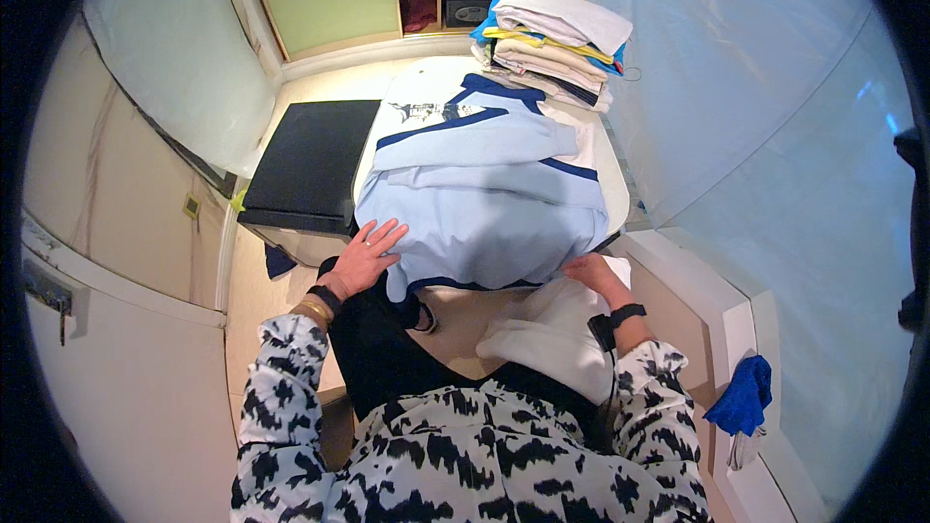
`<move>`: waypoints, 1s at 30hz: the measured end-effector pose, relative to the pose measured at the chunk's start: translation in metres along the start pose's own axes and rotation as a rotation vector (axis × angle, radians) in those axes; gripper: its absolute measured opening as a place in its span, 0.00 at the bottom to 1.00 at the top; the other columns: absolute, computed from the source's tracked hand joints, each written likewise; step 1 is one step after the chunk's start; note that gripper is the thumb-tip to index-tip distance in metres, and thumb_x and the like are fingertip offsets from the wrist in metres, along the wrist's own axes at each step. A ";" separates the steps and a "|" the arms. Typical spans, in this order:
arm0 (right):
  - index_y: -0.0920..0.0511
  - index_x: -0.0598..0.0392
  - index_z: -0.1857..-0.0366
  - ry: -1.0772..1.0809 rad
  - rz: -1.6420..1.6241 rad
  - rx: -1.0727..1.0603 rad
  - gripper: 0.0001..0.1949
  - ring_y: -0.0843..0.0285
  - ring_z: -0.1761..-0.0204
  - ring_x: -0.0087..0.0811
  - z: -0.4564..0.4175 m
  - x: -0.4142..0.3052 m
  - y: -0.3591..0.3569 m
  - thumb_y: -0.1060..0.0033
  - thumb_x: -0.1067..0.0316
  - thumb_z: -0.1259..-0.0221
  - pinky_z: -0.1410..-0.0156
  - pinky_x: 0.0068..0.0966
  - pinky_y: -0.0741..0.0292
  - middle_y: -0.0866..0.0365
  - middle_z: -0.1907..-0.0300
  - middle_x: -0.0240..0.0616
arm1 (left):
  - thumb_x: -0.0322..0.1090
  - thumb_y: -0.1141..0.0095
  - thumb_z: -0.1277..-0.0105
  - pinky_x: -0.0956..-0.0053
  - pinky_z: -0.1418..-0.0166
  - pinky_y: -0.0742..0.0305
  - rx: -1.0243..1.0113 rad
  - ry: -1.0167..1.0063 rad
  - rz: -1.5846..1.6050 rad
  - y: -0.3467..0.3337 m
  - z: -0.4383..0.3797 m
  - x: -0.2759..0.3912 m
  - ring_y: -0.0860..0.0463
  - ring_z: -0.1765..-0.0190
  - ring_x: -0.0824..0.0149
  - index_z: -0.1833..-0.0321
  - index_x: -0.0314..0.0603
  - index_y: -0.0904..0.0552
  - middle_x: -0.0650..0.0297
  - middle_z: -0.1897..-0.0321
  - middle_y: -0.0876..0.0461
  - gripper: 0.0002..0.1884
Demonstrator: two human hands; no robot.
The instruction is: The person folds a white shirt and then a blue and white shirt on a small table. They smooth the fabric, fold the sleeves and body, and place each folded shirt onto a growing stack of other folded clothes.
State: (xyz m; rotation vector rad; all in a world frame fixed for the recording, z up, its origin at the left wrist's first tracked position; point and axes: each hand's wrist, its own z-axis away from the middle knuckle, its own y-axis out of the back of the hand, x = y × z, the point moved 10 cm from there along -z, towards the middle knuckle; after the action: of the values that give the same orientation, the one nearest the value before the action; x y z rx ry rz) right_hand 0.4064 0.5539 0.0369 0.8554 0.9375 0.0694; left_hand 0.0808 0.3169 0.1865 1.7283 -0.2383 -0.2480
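A light blue long-sleeved garment with dark blue trim (501, 225) lies spread on a white table (617, 181), its sleeves laid across the body and its lower edge hanging over the near side. My left hand (367, 254) rests on its near left edge, fingers apart. At the near right edge is my right hand (592, 272), its fingers bent against the fabric; whether they pinch it is unclear. A white cloth (559, 334) lies over my right leg, below that hand. Under the blue neckline a white printed fabric (429, 112) shows.
A stack of folded clothes (556, 43) stands at the table's far right corner. Left of the table is a black-topped box or cabinet (312, 152). A blue cloth (741, 396) hangs at the right on a white ledge. Translucent sheeting (697, 87) rises along the right side.
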 end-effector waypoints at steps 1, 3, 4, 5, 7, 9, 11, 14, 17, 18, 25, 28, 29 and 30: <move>0.12 0.58 0.57 -0.014 -0.072 -0.118 0.12 0.13 0.57 0.35 0.002 -0.011 0.006 0.31 0.66 0.43 0.43 0.32 0.20 0.10 0.61 0.45 | 0.34 0.38 0.43 0.50 0.22 0.42 -0.057 0.001 0.031 -0.002 -0.003 -0.002 0.40 0.21 0.55 0.60 0.47 0.11 0.60 0.23 0.35 0.09; 0.12 0.59 0.63 -0.020 -0.180 -0.205 0.10 0.13 0.63 0.31 0.006 -0.022 0.033 0.30 0.63 0.41 0.52 0.29 0.17 0.10 0.64 0.42 | 0.35 0.36 0.45 0.50 0.22 0.42 -0.169 -0.001 0.088 -0.005 -0.016 -0.005 0.39 0.21 0.55 0.60 0.47 0.12 0.59 0.24 0.35 0.10; 0.12 0.60 0.64 -0.024 -0.345 -0.239 0.10 0.13 0.67 0.32 0.005 -0.021 0.043 0.31 0.63 0.40 0.55 0.28 0.17 0.10 0.65 0.42 | 0.34 0.37 0.41 0.56 0.27 0.34 -0.059 -0.015 0.140 0.005 -0.019 -0.010 0.28 0.29 0.58 0.62 0.42 0.13 0.59 0.32 0.23 0.07; 0.12 0.61 0.66 -0.027 -0.510 -0.276 0.11 0.13 0.70 0.32 0.001 -0.022 0.052 0.31 0.63 0.39 0.59 0.28 0.16 0.10 0.66 0.41 | 0.35 0.38 0.39 0.59 0.31 0.30 -0.024 0.237 0.472 -0.001 -0.018 -0.044 0.24 0.35 0.59 0.63 0.41 0.13 0.59 0.38 0.20 0.07; 0.14 0.61 0.65 -0.044 -1.001 -0.068 0.08 0.14 0.72 0.31 -0.015 -0.025 0.090 0.33 0.66 0.38 0.64 0.24 0.17 0.12 0.70 0.39 | 0.35 0.40 0.35 0.65 0.40 0.22 0.052 0.729 1.154 -0.036 -0.001 -0.098 0.16 0.46 0.61 0.64 0.39 0.14 0.59 0.50 0.13 0.07; 0.15 0.60 0.65 -0.089 -1.351 0.188 0.06 0.17 0.75 0.30 -0.027 -0.010 0.120 0.35 0.68 0.37 0.68 0.21 0.18 0.14 0.73 0.37 | 0.36 0.45 0.32 0.70 0.54 0.18 0.278 0.854 1.583 -0.030 -0.014 -0.132 0.15 0.62 0.62 0.63 0.35 0.14 0.60 0.63 0.12 0.11; 0.17 0.62 0.61 -0.155 -1.342 0.387 0.07 0.17 0.73 0.31 -0.059 0.030 0.126 0.37 0.71 0.37 0.66 0.24 0.16 0.15 0.70 0.38 | 0.35 0.46 0.30 0.61 0.54 0.19 0.270 1.239 1.582 -0.087 0.003 -0.172 0.14 0.63 0.57 0.53 0.22 0.17 0.51 0.60 0.13 0.17; 0.20 0.67 0.51 -0.249 -1.136 0.500 0.12 0.13 0.64 0.33 -0.079 0.063 0.116 0.43 0.76 0.37 0.60 0.29 0.13 0.14 0.61 0.42 | 0.40 0.47 0.28 0.59 0.51 0.19 0.166 1.286 1.394 -0.083 -0.018 -0.164 0.14 0.56 0.56 0.48 0.27 0.19 0.50 0.54 0.14 0.19; 0.22 0.67 0.46 -0.197 -1.010 0.434 0.18 0.14 0.59 0.34 -0.078 0.015 0.097 0.49 0.83 0.41 0.56 0.26 0.14 0.16 0.54 0.46 | 0.41 0.47 0.27 0.62 0.51 0.19 0.254 1.239 1.428 -0.081 0.013 -0.170 0.14 0.56 0.57 0.46 0.28 0.20 0.51 0.53 0.14 0.20; 0.22 0.65 0.45 -0.158 -0.965 0.426 0.19 0.14 0.57 0.34 -0.077 0.012 0.098 0.50 0.84 0.42 0.54 0.26 0.15 0.15 0.53 0.45 | 0.44 0.47 0.26 0.64 0.51 0.19 0.245 1.263 1.476 -0.081 0.012 -0.172 0.14 0.56 0.58 0.44 0.28 0.20 0.51 0.52 0.15 0.22; 0.20 0.52 0.43 -0.174 0.392 0.489 0.24 0.16 0.54 0.44 -0.050 -0.083 0.125 0.30 0.56 0.44 0.50 0.39 0.18 0.16 0.55 0.45 | 0.46 0.40 0.29 0.62 0.50 0.20 0.304 1.246 1.519 -0.046 -0.008 -0.165 0.14 0.55 0.54 0.41 0.20 0.23 0.44 0.52 0.16 0.28; 0.19 0.52 0.48 -0.112 0.638 0.689 0.31 0.20 0.51 0.50 -0.044 -0.122 0.142 0.28 0.40 0.50 0.47 0.46 0.23 0.19 0.56 0.46 | 0.46 0.37 0.32 0.65 0.51 0.20 0.283 1.234 1.513 -0.048 -0.025 -0.166 0.14 0.56 0.55 0.41 0.17 0.24 0.44 0.52 0.16 0.31; 0.19 0.53 0.48 -0.065 0.696 0.752 0.32 0.20 0.49 0.50 -0.041 -0.136 0.147 0.28 0.39 0.51 0.46 0.46 0.23 0.19 0.56 0.46 | 0.46 0.36 0.32 0.65 0.51 0.20 0.289 1.232 1.472 -0.047 -0.030 -0.165 0.14 0.56 0.55 0.41 0.17 0.24 0.44 0.52 0.16 0.31; 0.19 0.56 0.49 -0.037 0.660 0.807 0.35 0.22 0.47 0.51 -0.044 -0.137 0.151 0.29 0.35 0.52 0.45 0.46 0.25 0.19 0.56 0.49 | 0.46 0.36 0.32 0.65 0.51 0.21 0.296 1.226 1.427 -0.043 -0.036 -0.165 0.14 0.56 0.56 0.41 0.16 0.24 0.44 0.52 0.16 0.32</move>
State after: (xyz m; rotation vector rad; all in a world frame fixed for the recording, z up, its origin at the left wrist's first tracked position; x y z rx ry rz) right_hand 0.3344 0.6282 0.2180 1.8888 0.5983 0.2519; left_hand -0.0652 0.4067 0.1551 1.2997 -0.5137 1.8655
